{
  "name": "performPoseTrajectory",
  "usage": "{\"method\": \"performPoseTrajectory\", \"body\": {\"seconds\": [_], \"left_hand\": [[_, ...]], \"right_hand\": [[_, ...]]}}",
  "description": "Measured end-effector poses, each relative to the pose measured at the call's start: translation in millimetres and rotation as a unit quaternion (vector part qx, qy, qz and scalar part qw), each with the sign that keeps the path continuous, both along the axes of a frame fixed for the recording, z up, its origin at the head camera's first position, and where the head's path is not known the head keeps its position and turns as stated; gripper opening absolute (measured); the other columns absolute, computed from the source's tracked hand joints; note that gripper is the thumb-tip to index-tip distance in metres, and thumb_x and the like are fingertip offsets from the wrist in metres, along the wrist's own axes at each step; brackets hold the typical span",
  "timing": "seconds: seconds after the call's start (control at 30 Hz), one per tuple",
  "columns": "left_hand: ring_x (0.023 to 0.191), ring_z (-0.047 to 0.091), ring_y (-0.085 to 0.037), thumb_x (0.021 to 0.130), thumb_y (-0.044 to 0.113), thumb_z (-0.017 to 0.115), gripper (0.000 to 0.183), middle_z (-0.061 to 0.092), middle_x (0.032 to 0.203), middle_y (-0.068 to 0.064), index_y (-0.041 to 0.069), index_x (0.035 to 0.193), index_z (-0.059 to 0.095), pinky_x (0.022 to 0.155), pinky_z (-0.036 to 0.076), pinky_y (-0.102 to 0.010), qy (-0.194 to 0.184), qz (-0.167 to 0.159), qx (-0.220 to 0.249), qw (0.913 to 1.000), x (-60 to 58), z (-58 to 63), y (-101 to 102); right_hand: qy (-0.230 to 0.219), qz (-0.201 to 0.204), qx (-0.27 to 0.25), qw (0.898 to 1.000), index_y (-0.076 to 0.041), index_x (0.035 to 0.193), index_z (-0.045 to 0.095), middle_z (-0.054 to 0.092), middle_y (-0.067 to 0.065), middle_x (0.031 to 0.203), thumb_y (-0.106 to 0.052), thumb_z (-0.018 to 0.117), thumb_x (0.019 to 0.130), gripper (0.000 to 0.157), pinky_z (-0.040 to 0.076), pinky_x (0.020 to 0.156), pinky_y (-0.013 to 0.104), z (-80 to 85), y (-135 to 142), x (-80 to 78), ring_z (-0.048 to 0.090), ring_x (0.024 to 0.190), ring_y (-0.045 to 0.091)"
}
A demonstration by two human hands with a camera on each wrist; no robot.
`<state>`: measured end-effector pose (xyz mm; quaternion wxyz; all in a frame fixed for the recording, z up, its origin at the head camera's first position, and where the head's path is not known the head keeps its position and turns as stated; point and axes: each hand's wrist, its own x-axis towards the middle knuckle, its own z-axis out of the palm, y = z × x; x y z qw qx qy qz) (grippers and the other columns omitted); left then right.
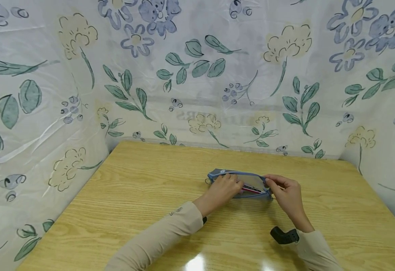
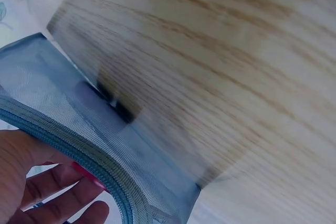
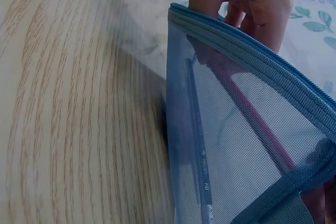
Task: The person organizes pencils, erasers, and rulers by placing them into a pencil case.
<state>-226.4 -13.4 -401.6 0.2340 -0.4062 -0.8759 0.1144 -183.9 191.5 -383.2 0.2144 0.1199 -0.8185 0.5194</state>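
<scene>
A blue mesh zip pouch [image 1: 251, 174] stands unzipped on the table. My left hand [image 1: 222, 190] reaches into its mouth, and its fingers pinch a slim red pen [image 1: 251, 189] that slants down inside; in the right wrist view the red pen [image 3: 257, 116] shows through the mesh, its upper end at the fingertips. Beside it stands a dark, slim stick with pale lettering [image 3: 202, 156], also in the pouch. My right hand [image 1: 287, 192] pinches the pouch's right end by the zip. In the left wrist view my left hand [image 2: 47, 182] is partly behind the zip edge [image 2: 79, 153].
The pouch rests on a wood-grain table [image 1: 143, 188]. Flower-patterned cloth [image 1: 197, 94] hangs behind the table and along its sides. A black wrist strap [image 1: 284, 235] sits by the right sleeve.
</scene>
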Motion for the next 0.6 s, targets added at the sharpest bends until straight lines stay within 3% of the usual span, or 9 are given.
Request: {"method": "performPoseTrajectory", "body": {"seconds": [0.2,0.47,0.6], "left_hand": [[0.080,0.064,-0.014,0.099,0.031,0.054,0.024,0.066,0.096,-0.003,0.016,0.106,0.071,0.064,0.052,-0.024,0.012,0.006,-0.009,0.9999,-2.5,-2.3,0.6],[0.076,0.063,-0.014,0.098,0.029,0.056,0.020,0.066,0.093,-0.002,0.015,0.103,0.071,0.063,0.051,-0.024,0.013,0.003,-0.015,0.9998,-7.3,-7.7,-1.3],[0.076,0.063,-0.015,0.096,0.025,0.059,0.017,0.067,0.093,-0.003,0.014,0.102,0.071,0.063,0.052,-0.025,0.005,0.001,-0.003,1.0000,-9.1,-7.8,-2.7]], "right_hand": [[-0.016,-0.007,-0.003,1.000,0.006,0.104,0.072,0.070,0.019,0.092,-0.001,0.062,0.093,0.016,0.052,0.054,0.023,-21.7,8.6,-15.9,0.063,0.071,0.008],[-0.007,0.010,-0.002,1.000,0.012,0.100,0.070,0.069,0.022,0.087,0.004,0.061,0.092,0.014,0.047,0.049,0.021,-3.2,-3.3,-3.2,0.060,0.066,0.007],[-0.020,0.009,-0.008,1.000,0.008,0.101,0.071,0.070,0.019,0.087,0.000,0.062,0.093,0.015,0.047,0.048,0.023,-10.7,0.5,-8.8,0.061,0.067,0.006]]}}
